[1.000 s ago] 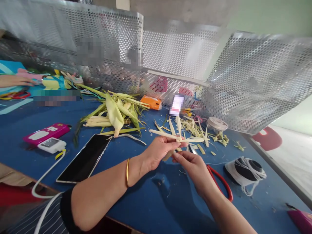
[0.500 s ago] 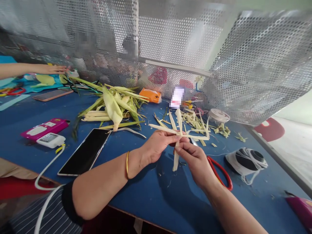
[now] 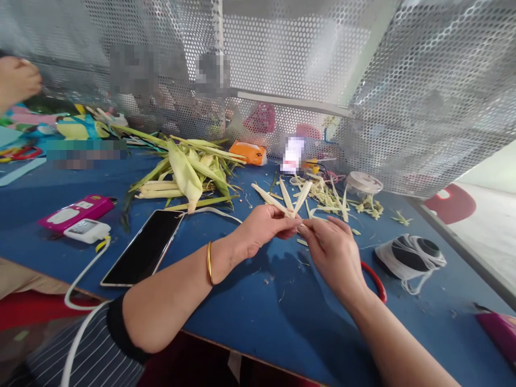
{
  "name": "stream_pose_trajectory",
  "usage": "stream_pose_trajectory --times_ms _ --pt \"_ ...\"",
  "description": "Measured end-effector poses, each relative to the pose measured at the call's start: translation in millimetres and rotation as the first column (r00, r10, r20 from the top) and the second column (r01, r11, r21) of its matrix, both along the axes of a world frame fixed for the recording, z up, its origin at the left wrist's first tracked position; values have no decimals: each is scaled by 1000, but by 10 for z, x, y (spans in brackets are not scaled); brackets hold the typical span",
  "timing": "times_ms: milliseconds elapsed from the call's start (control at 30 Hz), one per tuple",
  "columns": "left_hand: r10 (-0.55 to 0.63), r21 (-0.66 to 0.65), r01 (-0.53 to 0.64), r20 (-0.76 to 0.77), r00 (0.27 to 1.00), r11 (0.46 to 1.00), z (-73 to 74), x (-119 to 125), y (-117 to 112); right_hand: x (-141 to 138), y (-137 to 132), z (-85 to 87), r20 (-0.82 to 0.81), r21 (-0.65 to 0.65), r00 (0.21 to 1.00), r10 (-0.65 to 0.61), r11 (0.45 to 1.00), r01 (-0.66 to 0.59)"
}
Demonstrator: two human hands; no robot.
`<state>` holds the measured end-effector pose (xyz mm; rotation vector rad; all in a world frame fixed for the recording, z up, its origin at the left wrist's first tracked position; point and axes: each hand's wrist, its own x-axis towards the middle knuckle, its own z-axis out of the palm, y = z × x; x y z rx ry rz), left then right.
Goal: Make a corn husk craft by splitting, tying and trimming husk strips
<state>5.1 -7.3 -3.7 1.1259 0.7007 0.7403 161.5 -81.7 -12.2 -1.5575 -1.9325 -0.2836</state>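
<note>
In the middle of the head view, my left hand is closed, its thumb and fingers pinching pale corn husk strips. The strips fan out upward beyond my fingertips. My right hand is closed right beside it, thumb and fingertips on the same strips where they meet; its fingers partly hide them. By my right wrist curves a red handle, its other part hidden under the hand. Cut husk scraps lie just past my hands. To their left rests a heap of green corn husks.
A dark tablet and a magenta device with a white cable lie left. White cord on a black core sits right. An orange packet, a lit phone and a perforated metal screen stand behind. Another person's hand is far left.
My right hand has risen and turned over the crossing of the strips. The strips that pointed right and down no longer show there. The other person's hand has drawn back left and up.
</note>
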Motion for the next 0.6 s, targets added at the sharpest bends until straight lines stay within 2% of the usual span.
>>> stream_pose_trajectory --times_ms 167,367,500,600 --pt "7 118 9 -137 991 993 22 12 4 -40 -39 25 -7 -2 1000 29 1000 -29" --pt "-28 99 45 -163 986 994 91 -40 42 -72 -111 131 -113 -68 988 108 991 -116" --pt "-135 71 151 -196 971 986 108 -108 77 -2 -135 200 -192 -116 977 93 986 -117" --pt "-268 63 287 -219 938 956 125 -145 72 104 -102 228 -325 -61 945 -31 998 11"
